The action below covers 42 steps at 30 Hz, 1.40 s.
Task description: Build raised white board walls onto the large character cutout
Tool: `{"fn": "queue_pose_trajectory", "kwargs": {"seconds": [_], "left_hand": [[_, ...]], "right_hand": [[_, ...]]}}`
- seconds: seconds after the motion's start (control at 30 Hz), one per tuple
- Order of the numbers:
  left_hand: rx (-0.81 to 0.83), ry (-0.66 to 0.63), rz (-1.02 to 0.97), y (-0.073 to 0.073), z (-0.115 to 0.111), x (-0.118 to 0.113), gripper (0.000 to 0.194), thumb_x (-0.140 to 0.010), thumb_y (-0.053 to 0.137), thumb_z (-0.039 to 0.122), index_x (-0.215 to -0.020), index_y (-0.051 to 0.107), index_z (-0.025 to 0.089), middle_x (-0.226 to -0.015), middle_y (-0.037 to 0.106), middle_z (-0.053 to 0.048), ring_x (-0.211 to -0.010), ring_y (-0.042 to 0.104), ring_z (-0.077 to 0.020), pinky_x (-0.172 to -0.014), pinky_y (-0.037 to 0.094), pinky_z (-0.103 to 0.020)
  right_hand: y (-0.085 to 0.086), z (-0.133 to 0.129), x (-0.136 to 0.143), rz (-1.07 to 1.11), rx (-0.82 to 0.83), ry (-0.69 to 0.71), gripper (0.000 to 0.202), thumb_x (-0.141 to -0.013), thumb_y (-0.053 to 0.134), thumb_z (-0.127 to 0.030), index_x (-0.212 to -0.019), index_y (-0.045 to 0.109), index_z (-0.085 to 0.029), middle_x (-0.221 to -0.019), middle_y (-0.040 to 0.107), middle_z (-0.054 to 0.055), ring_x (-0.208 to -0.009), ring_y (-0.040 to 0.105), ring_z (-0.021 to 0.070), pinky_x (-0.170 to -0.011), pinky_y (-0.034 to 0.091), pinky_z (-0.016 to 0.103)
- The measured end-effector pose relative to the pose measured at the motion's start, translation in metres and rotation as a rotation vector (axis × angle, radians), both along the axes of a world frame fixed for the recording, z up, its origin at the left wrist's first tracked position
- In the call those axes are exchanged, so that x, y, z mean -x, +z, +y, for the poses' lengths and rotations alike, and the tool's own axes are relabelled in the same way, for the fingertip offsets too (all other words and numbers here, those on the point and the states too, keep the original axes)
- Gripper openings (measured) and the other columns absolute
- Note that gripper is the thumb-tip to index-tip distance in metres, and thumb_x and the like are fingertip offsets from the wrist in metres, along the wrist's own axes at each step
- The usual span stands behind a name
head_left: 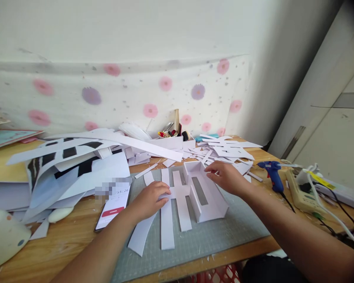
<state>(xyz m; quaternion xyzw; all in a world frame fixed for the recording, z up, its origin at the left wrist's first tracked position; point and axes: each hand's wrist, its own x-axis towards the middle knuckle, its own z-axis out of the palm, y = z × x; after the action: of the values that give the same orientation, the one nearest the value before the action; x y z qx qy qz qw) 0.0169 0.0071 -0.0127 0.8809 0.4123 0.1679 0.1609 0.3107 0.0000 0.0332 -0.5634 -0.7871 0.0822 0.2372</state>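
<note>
On a grey cutting mat [218, 239] lies a white paper model: an open-topped box [212, 214] with a rectangular slot in its floor, joined at its left to flat crossed strips [167, 232]. My left hand [150, 199] rests on the strips near their middle, fingers bent, thumb and fingertips close together on the paper. At the box's far right wall is my right hand [224, 177], its fingertips touching the wall's upper edge, thumb and fingers near each other. A curved white strip [141, 234] lies at the left of the model, partly under my left hand.
A phone [113, 206] lies left of the mat beside piled paper sheets [106, 169]. Paper scraps [224, 149] and a tool box [171, 142] stand behind. To the right are a blue glue gun [271, 175], a power strip [302, 192] and cables.
</note>
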Motion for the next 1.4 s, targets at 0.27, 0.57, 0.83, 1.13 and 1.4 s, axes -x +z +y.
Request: {"fn": "queue_pose_trajectory", "kwargs": {"seconds": [0.27,0.57,0.83,1.13,1.4], "left_hand": [[-0.042,0.1,-0.125,0.004,0.0,0.001,0.018,-0.079,0.052,0.017,-0.086,0.068,0.022,-0.1,0.068,-0.005,-0.098,0.06,-0.0215,-0.09,0.045,-0.036],[-0.052,0.185,-0.264,0.004,-0.001,0.006,0.019,-0.076,0.052,0.013,-0.084,0.068,0.02,-0.091,0.068,-0.005,-0.09,0.061,-0.0207,-0.083,0.046,-0.034],[0.123,0.276,-0.715,0.005,-0.004,0.005,0.031,-0.078,0.061,0.027,-0.106,0.06,0.016,-0.091,0.067,-0.008,-0.085,0.063,-0.0197,-0.082,0.047,-0.034],[0.59,0.184,-1.337,0.037,-0.011,-0.033,0.032,-0.075,0.068,0.04,-0.091,0.055,0.016,-0.078,0.068,-0.004,-0.063,0.067,-0.0181,-0.059,0.053,-0.03],[0.588,0.233,-1.541,0.052,-0.015,-0.056,0.019,-0.068,0.074,0.024,-0.079,0.061,0.015,-0.063,0.068,-0.001,-0.053,0.063,-0.0121,-0.052,0.054,-0.022]], "right_hand": [[0.023,0.062,0.069,-0.279,-0.039,0.12,0.05,-0.083,0.057,-0.039,-0.126,0.053,-0.014,-0.125,0.056,0.017,-0.115,0.051,0.0302,-0.095,0.041,0.04],[0.01,0.118,0.114,-0.329,0.041,0.062,0.036,-0.088,0.057,-0.035,-0.119,0.054,-0.016,-0.116,0.059,0.009,-0.098,0.06,0.0212,-0.083,0.05,0.042],[0.037,0.047,0.078,-0.189,-0.153,-0.005,0.057,-0.076,0.064,-0.034,-0.127,0.048,-0.014,-0.12,0.059,0.015,-0.108,0.055,0.0293,-0.089,0.044,0.038],[0.024,-0.028,0.034,0.271,0.141,0.299,0.091,-0.061,0.076,-0.024,-0.142,0.035,-0.018,-0.135,0.049,0.016,-0.109,0.056,0.0285,-0.086,0.049,0.04],[0.011,-0.028,0.0,0.905,0.115,0.476,0.072,-0.066,0.079,-0.024,-0.131,0.05,-0.018,-0.088,0.066,0.004,-0.078,0.063,0.0145,-0.077,0.054,0.032]]}}
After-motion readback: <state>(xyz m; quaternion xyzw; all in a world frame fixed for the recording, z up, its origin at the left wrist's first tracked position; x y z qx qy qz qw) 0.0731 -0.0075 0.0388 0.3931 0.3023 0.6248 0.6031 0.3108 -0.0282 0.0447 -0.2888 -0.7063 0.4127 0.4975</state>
